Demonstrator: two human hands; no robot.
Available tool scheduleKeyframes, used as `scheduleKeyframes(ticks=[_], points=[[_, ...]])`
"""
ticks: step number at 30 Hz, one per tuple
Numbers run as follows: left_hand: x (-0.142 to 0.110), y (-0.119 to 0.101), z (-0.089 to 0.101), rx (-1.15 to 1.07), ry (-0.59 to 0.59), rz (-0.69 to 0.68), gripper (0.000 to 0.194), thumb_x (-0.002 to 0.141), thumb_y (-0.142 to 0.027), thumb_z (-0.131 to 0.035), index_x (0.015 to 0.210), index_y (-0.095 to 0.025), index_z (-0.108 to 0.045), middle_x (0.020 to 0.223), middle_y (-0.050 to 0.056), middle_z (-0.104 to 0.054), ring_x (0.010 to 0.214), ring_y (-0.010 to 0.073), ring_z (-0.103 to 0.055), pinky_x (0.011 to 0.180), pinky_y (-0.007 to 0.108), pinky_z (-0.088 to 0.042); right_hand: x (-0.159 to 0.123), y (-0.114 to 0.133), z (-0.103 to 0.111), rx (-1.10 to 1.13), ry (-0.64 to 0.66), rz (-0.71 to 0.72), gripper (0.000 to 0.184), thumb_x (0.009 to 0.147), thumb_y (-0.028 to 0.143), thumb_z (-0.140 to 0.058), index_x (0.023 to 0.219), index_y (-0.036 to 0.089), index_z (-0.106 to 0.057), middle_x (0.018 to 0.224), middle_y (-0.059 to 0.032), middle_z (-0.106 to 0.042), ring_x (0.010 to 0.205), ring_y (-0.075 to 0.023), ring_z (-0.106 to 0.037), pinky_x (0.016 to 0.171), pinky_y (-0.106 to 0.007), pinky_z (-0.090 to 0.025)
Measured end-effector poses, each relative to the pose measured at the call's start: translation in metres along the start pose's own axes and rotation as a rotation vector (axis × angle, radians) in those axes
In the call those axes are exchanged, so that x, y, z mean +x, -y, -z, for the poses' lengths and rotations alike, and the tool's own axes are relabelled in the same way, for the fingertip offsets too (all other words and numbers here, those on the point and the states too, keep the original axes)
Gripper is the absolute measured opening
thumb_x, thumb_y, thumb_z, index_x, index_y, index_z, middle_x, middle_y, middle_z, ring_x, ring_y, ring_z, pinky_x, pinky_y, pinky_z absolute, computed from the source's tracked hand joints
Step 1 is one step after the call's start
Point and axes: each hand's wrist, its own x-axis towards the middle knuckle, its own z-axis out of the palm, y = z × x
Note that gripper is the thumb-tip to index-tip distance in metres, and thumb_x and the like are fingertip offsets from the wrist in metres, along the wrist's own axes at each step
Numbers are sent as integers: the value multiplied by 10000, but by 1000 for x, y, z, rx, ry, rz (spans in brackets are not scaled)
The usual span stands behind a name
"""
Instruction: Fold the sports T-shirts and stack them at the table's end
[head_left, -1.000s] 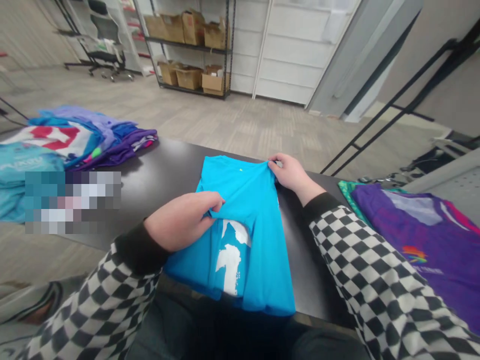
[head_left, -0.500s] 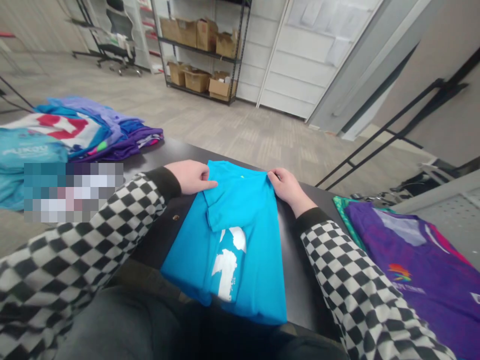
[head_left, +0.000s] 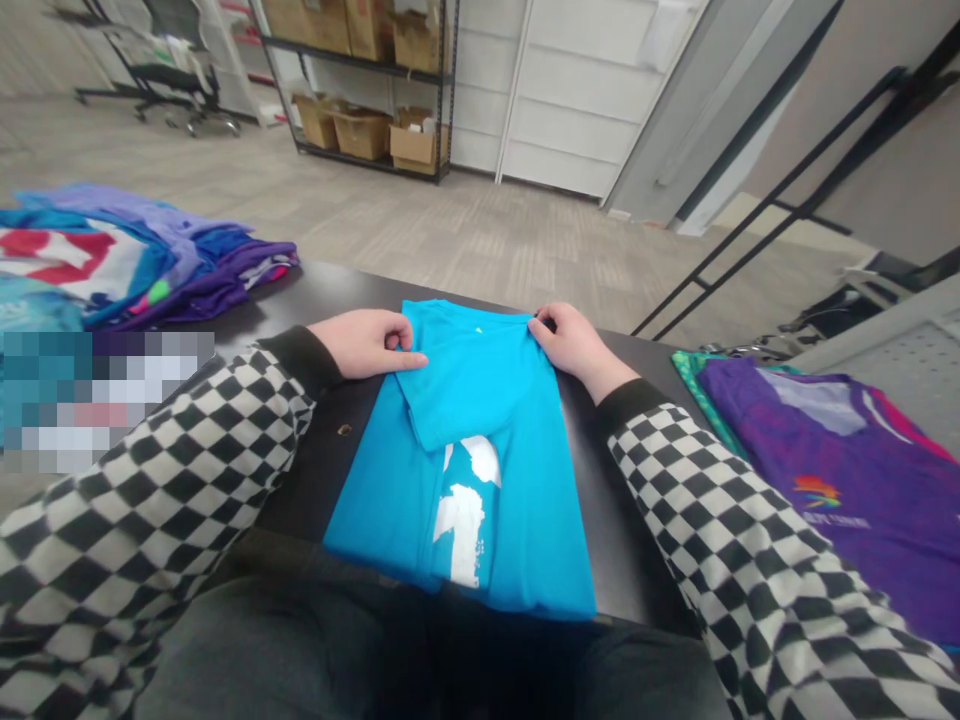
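A bright blue T-shirt [head_left: 480, 440] with a white print lies partly folded on the black table [head_left: 330, 300], its lower hem hanging over the near edge. My left hand [head_left: 367, 343] pinches the shirt's far left corner, fingers closed on the cloth. My right hand [head_left: 574, 340] grips the far right corner the same way. A sleeve is folded in across the shirt's middle. Both my arms wear black-and-white checked sleeves.
A pile of folded shirts [head_left: 112, 255] in blue, purple and red-white lies at the table's left. A purple shirt [head_left: 840, 470] over a green one is spread at the right. Shelving with cardboard boxes [head_left: 360, 110] and an office chair [head_left: 169, 70] stand across the floor.
My left hand has moved from the shirt's middle up to its far left corner, carrying the sleeve fold inward. My right hand has stayed on the far right corner.
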Motion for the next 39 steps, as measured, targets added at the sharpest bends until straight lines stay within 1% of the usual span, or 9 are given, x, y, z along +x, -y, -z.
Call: scheduleKeyframes(ticks=[4,10,15,18,21,24,27,34,39], points=[[-3,-5,1,-43,-14,-79,416,827,-660,-717,845,-247,-677,826,22,-671,774,218,-623,746,337,-468,1,0,-1,-11,-14,12,185,1087,376,-602,994,237,-681,1202,-156,-778,1149,-323,-707,1061,-464,-564],[-1,4,4,-174,-143,20,394,849,-633,-706,917,-247,-669,788,16,-672,761,215,-629,732,331,-489,2,-2,-4,-25,-33,8,201,1088,390,-598,1011,233,-696,1182,-158,-784,1140,-326,-703,1052,-467,-574],[-1,10,5,-18,-3,75,371,832,-596,-692,936,-239,-684,751,-4,-667,688,205,-615,685,336,-467,4,-2,-7,-40,-25,15,200,1069,383,-606,1044,218,-716,1203,-167,-785,1144,-334,-705,1058,-476,-573],[-6,-1,5,89,-151,34,432,854,-560,-674,1093,-204,-728,952,57,-767,849,252,-712,833,374,-568,5,-1,-8,-39,-27,13,226,1070,392,-596,1080,213,-733,1228,-174,-787,1160,-341,-704,1065,-485,-577],[-9,-22,-6,144,-317,-138,617,976,-575,-590,1393,-140,-723,1419,182,-770,1312,347,-717,1215,482,-534,2,4,-5,-33,-32,-9,266,1090,401,-574,1130,204,-749,1247,-187,-795,1179,-356,-712,1098,-518,-579],[-10,-40,-31,212,-155,-259,795,1051,-627,-550,1682,-144,-582,1792,206,-530,1665,403,-485,1417,585,-317,-9,20,4,-56,-106,15,307,1122,395,-529,1208,211,-760,1347,-185,-789,1305,-382,-698,1294,-651,-437],[-10,-47,-52,297,43,-238,904,1054,-711,-561,1786,-185,-487,1902,193,-343,1764,452,-322,1438,677,-207,-31,43,9,-77,-163,163,365,1138,383,-502,1352,244,-763,1494,-146,-759,1477,-371,-635,1433,-696,-176],[6,-22,-36,169,-91,-276,854,1103,-704,-470,1729,-135,-586,1845,197,-450,1735,340,-425,1451,524,-292,-54,67,-7,-34,261,308,779,1120,685,-563,1748,224,-574,1859,-156,-441,1747,-424,-375,1438,-686,-242],[23,4,-25,204,53,-106,764,1151,-568,-364,1800,-180,-480,1898,166,-341,1796,362,-280,1438,720,-191,-47,49,1,-47,300,277,836,1127,712,-554,1797,214,-508,1880,-158,-374,1772,-430,-317,1446,-725,-178]])
